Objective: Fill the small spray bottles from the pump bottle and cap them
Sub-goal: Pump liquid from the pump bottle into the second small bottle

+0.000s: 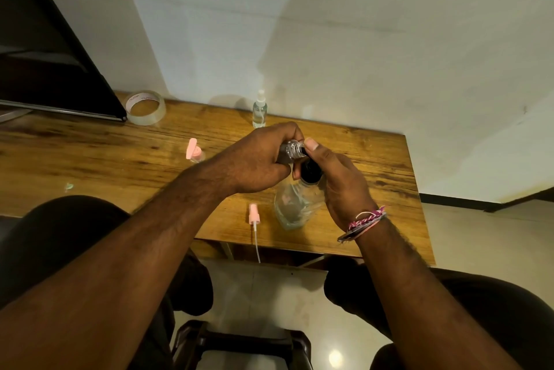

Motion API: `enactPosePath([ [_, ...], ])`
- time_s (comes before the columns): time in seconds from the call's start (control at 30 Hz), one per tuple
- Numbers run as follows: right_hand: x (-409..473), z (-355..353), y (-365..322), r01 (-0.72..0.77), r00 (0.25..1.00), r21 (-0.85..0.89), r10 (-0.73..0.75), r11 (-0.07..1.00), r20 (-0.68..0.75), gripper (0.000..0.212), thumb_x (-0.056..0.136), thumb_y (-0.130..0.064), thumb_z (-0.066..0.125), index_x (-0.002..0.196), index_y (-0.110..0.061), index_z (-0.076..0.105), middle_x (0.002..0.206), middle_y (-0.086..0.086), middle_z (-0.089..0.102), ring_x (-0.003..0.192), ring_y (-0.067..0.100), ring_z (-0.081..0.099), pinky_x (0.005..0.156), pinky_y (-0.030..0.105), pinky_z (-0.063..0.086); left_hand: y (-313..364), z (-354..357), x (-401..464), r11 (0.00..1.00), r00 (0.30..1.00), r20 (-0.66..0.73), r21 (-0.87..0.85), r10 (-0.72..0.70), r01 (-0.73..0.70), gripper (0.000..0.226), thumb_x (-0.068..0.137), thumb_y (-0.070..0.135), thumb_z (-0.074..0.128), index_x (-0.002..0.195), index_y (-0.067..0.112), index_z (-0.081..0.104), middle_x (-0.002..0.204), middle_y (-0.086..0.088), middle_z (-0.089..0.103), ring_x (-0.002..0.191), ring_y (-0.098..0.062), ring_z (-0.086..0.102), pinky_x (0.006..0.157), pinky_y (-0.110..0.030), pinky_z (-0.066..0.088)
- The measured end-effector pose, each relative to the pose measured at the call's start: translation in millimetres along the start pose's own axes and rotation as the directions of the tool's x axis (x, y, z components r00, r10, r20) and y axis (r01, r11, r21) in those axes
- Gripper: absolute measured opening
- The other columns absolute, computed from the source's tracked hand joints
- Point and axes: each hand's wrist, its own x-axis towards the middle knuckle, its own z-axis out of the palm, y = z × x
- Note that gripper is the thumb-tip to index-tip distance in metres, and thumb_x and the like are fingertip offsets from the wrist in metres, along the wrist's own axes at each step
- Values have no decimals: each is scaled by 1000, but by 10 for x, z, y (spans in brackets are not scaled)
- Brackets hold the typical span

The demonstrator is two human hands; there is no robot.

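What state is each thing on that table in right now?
small spray bottle: uncapped, tipped sideways in left hand
pump bottle: upright, right hand around its top
far spray bottle: capped, upright
pink sprayer with tube: lying loose
pink-capped bottle: standing apart
tape roll: lying flat

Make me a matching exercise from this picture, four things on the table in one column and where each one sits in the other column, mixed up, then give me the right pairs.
Things
1. roll of clear tape
2. capped spray bottle
3. loose pink spray cap with its tube
4. small open bottle

Places
A. held in the left hand over the big clear bottle
B. lying at the near table edge, tube hanging past it
C. standing alone at the far edge by the wall
D. far left, beside the dark screen

Pairs: 1-D, 2-C, 3-B, 4-A
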Motion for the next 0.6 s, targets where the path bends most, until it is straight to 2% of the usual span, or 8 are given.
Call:
enactPosePath([
  [0.2, -17, 22, 31, 17, 1000, -8, -17, 1000, -16, 64, 98, -59, 51, 77, -2, 69, 79, 5, 69, 86, 19, 63, 89, 43, 45, 23, 8, 1, 1000, 1000, -9, 13, -8, 8, 38, 84, -2, 72, 98, 30, 59, 88, 13, 73, 90, -6, 70, 81, -43, 61],
  [0.37, 0, 37, 38, 19, 1000, -28, -20, 999, -10, 75, 92, -74, 42, 75, -6, 68, 81, 7, 69, 87, 20, 63, 93, 45, 46, 41, 4, 27, 1000, 999, -44, 17, -8, 8, 32, 86, 2, 74, 95, 27, 58, 89, 8, 73, 89, -8, 70, 81, -46, 60],
  [0.5, 16, 23, 63, 41, 998, 33, -43, 999, 51, 81, 89, -87, 41, 76, -12, 68, 81, 8, 68, 89, 24, 62, 101, 57, 45, 49, -3, 28, 1000, 999, -44, 18, -18, 19, 33, 86, 1, 74, 94, 28, 57, 91, 6, 72, 90, -11, 70, 80, -45, 60],
  [0.6, 25, 18, 75, 35, 998, 52, -38, 998, 51, 78, 87, -88, 42, 75, -17, 70, 81, 9, 68, 89, 25, 62, 100, 55, 44, 51, -1, 30, 1000, 999, -36, 17, -16, 17, 33, 85, 1, 74, 93, 29, 57, 90, 6, 72, 89, -11, 69, 78, -42, 60],
])
